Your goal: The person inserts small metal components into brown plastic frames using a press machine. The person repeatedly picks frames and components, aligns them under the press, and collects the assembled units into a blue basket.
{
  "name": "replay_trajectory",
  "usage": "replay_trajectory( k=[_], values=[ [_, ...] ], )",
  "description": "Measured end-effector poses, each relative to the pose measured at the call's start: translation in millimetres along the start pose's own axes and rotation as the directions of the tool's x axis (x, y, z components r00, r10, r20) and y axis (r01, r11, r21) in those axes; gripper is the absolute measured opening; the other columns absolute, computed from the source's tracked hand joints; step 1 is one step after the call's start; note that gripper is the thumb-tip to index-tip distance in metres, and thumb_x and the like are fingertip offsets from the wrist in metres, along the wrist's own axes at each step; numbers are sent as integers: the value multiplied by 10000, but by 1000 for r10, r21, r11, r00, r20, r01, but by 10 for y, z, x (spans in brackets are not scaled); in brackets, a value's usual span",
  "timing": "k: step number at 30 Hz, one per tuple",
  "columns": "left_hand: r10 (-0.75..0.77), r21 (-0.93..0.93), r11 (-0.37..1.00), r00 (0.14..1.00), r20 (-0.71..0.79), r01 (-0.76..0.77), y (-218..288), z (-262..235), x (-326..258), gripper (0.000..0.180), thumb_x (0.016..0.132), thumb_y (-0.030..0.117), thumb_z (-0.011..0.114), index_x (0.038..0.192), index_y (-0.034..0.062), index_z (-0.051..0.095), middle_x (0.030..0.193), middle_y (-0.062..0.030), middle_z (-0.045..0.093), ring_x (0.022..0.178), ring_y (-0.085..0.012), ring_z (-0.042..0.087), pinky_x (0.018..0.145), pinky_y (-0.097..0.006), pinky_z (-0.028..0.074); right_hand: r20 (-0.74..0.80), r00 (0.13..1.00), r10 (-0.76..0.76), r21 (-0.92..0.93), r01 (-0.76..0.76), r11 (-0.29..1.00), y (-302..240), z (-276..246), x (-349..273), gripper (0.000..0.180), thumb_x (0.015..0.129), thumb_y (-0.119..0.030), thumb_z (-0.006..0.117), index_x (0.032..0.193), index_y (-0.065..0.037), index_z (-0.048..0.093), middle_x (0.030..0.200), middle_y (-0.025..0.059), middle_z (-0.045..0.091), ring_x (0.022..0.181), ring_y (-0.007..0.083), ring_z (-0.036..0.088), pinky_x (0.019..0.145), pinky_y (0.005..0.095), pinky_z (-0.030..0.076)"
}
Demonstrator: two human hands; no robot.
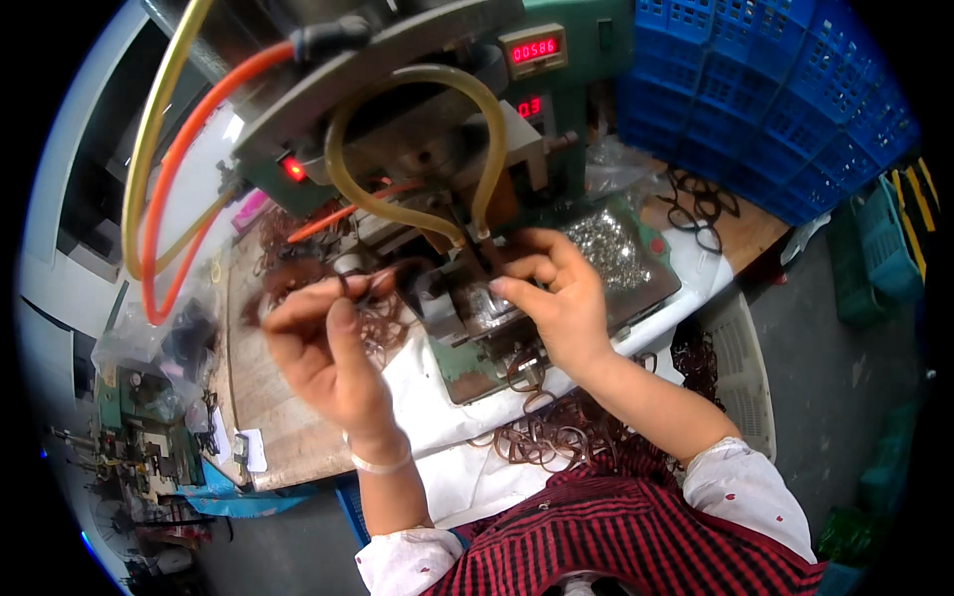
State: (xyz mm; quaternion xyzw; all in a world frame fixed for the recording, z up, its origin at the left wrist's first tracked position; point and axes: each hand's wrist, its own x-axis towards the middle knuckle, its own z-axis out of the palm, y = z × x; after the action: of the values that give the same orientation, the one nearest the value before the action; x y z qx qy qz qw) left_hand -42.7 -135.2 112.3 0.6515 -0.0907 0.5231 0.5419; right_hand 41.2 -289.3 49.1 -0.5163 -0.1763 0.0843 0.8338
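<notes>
My left hand is closed in a pinch on a brown plastic eyeglass frame, blurred by motion, just left of the bench machine's metal fixture. Close against the fixture's right side, under two yellowish tubes, is my right hand. Its thumb and forefinger are pressed together at the work point; whatever lies between them is too small to make out. To the right of this hand, a tray bears a heap of small shiny metal parts.
Brown frames lie in a heap at the near table edge, with more behind my left hand. Dark frames rest at the right, below blue crates. Yellow and orange hoses loop down at the left. A pale basket stands right.
</notes>
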Motion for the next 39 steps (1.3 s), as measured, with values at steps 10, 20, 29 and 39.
replay_trajectory(
  k=[10, 20, 29, 39],
  values=[
    [152, 23, 986, 953, 262, -164, -75, -12, -389, 123, 913, -15, 592, 979, 38, 503, 950, -206, 671, 802, -271, 685, 721, -388, 597, 148, 986, -82, -230, 115, 966, -261, -55, -230, 558, 831, 34, 642, 1355, 28, 448, 1236, 147, 604, 1159, 202, 586, 998, 305, 433],
    [410, 205, 699, 619, 670, -685, -264, 290, -581, 191, 711, 61, 769, 864, 74, 655, 973, -61, 725, 662, -142, 633, 529, -253, 487, -112, 884, -454, -757, 220, 616, 262, -1484, 138, 261, 810, -37, 667, 1071, -33, 654, 1105, 120, 658, 1047, 269, 614, 945, 364, 465],
    [243, 190, 872, 736, 632, -451, -263, 204, -820, 312, 712, -10, 749, 1009, 17, 660, 1122, -178, 675, 1034, -351, 669, 808, -410, 560, 429, 878, -212, -837, 475, 272, 430, -1107, -469, 93, 689, -164, 767, 782, -168, 764, 1385, 86, 541, 1331, 322, 433, 1012, 432, 415],
    [81, 935, 352, 997, 13, -40, 107, -792, -801, 91, 881, 15, 649, 963, 34, 683, 1156, -130, 666, 1071, -291, 603, 940, -410, 440, -10, 948, -318, -801, 183, 571, 284, -995, -300, 99, 834, -43, 667, 929, -12, 666, 873, 105, 680, 788, 228, 639, 741, 320, 496]
  ],
)
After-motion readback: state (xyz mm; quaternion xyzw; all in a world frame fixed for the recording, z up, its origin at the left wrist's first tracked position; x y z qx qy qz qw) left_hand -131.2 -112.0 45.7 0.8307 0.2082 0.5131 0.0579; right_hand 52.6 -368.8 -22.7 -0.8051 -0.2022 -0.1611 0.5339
